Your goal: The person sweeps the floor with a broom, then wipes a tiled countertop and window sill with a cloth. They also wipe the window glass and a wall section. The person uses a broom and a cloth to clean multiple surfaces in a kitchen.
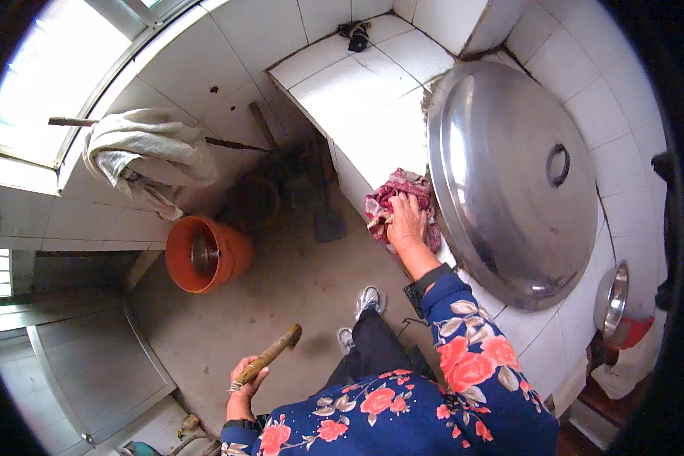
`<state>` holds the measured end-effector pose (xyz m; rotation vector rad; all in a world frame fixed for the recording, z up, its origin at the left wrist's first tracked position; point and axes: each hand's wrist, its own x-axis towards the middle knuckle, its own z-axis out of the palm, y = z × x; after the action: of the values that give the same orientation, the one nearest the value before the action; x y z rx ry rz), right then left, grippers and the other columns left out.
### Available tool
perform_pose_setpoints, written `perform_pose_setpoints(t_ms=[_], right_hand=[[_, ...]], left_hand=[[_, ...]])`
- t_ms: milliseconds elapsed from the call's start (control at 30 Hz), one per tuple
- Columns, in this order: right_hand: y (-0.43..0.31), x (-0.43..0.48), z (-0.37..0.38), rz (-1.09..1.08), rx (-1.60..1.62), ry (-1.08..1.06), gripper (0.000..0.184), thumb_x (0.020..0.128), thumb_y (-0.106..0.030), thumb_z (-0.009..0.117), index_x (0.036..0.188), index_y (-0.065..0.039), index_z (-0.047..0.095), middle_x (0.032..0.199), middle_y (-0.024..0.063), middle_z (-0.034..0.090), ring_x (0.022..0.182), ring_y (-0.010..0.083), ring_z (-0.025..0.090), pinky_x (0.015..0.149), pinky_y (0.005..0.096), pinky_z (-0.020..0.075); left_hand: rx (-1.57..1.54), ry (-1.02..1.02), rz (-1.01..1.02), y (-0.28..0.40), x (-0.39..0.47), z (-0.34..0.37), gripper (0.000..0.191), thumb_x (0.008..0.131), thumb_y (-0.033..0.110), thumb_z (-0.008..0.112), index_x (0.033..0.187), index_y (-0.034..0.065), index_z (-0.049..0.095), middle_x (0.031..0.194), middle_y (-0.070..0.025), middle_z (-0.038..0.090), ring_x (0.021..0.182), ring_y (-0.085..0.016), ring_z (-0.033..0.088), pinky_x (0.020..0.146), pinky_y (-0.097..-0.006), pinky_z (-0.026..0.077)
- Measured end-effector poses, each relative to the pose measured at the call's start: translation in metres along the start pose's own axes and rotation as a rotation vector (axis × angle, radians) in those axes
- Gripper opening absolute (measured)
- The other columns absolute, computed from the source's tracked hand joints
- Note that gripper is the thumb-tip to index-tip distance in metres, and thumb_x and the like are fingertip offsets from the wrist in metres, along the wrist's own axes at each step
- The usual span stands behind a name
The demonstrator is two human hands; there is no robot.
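My right hand (pixel 407 223) presses on a crumpled red and white cloth (pixel 398 191) at the edge of the white tiled stove top (pixel 356 114). Its fingers are bent into the cloth. Just to the right of the cloth lies a large round metal lid (pixel 507 188) with a dark ring handle. My left hand (pixel 249 376) is low over the floor, closed around a short brush of bundled plant stalks (pixel 269 354), whose dark worn end points up and right.
An orange bucket (pixel 191 251) stands on the floor at left, below a pale cloth (pixel 148 142) draped over a stick. A dark shovel (pixel 329 222) is beside the stove. Metal bowls (pixel 615 299) are at far right, a grey cabinet door (pixel 97 365) at lower left.
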<state>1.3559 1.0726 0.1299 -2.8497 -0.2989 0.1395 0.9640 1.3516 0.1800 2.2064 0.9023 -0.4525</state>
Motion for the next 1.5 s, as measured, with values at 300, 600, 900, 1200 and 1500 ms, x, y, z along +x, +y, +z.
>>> perform_pose_setpoints(t_ms=[300,600,900,1200,1500], right_hand=[[-0.035,0.083,0.003,0.007,0.096,-0.064,0.042,0.073,-0.01,0.058,0.113,-0.013,0.043,0.122,0.0049,0.042,0.12,0.0246,0.032,0.09,0.0536,0.0335],[-0.025,0.027,0.006,0.132,0.045,-0.011,0.054,0.071,-0.006,0.059,0.122,-0.014,0.041,0.132,0.0058,0.036,0.127,0.0239,0.025,0.095,0.0519,0.0304],[-0.067,0.071,0.009,0.425,-0.031,-0.147,0.063,0.069,-0.019,0.066,0.123,-0.013,0.035,0.136,0.011,0.025,0.129,0.0297,0.015,0.093,0.0553,0.0315],[-0.069,0.164,-0.001,0.463,-0.072,-0.068,0.064,0.072,-0.027,0.063,0.126,-0.011,0.032,0.136,0.0146,0.025,0.13,0.0323,0.015,0.093,0.0564,0.0298],[-0.034,0.246,-0.005,0.382,-0.087,0.088,0.048,0.076,-0.019,0.054,0.12,-0.008,0.038,0.132,0.0166,0.028,0.127,0.0328,0.02,0.087,0.0598,0.0307]], left_hand=[[0.059,-0.012,0.299,0.077,0.066,-0.011,0.041,0.06,0.022,0.077,0.097,0.0141,0.06,0.102,-0.0071,0.061,0.093,-0.025,0.059,0.081,-0.0337,0.047],[-0.189,-0.165,0.522,0.075,0.138,-0.049,0.038,0.058,0.009,0.076,0.092,0.013,0.059,0.102,-0.009,0.06,0.094,-0.025,0.059,0.082,-0.0315,0.047],[-0.215,-0.346,0.582,0.076,0.2,-0.092,0.031,0.06,0.007,0.075,0.088,0.0101,0.06,0.105,-0.0098,0.06,0.095,-0.022,0.058,0.082,-0.031,0.046],[-0.241,-0.389,0.55,0.105,0.219,-0.078,0.031,0.059,0.005,0.072,0.086,0.0111,0.058,0.101,-0.0095,0.061,0.092,-0.026,0.059,0.081,-0.0315,0.046],[-0.2,-0.467,0.469,0.14,0.25,-0.06,0.031,0.059,0.005,0.072,0.086,0.0124,0.06,0.101,-0.0082,0.061,0.092,-0.023,0.059,0.081,-0.0294,0.046]])
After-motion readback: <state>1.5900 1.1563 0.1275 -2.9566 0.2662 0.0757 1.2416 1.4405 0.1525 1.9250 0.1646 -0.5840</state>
